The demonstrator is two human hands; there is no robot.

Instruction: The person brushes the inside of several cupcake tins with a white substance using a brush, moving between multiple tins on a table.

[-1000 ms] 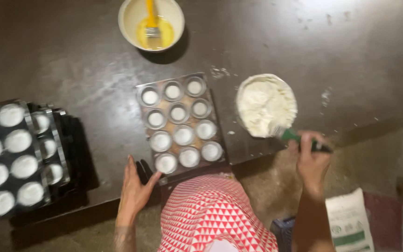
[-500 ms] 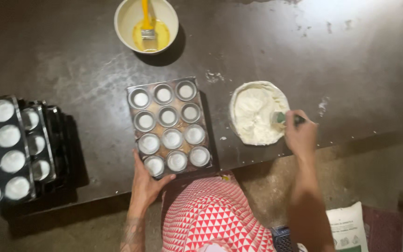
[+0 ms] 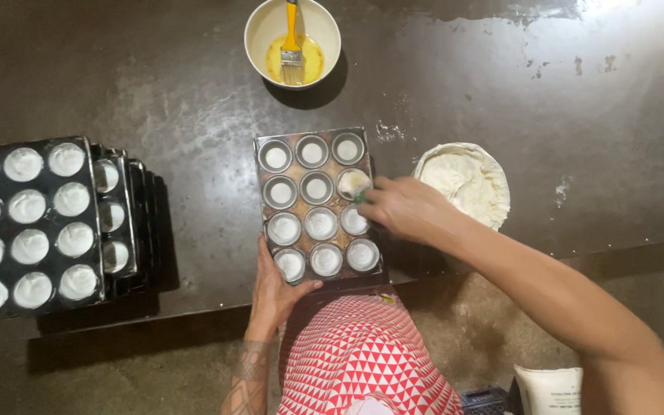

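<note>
Now the right hand has swung from the batter bowl to the muffin tray, clamped on a green-handled scoop filling a right-column cup, while the left hand, fingers closed on the tray's near edge, steadies it.

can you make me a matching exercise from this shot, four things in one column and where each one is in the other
Things:
1. brush
2. left hand
3. right hand
4. filled trays

Places:
a. stacked at the table's left end
b. over the right middle cups of the muffin tray
c. standing in the cream bowl of yellow liquid
d. on that tray's near left corner

Pairs: 1-c, 2-d, 3-b, 4-a
</note>
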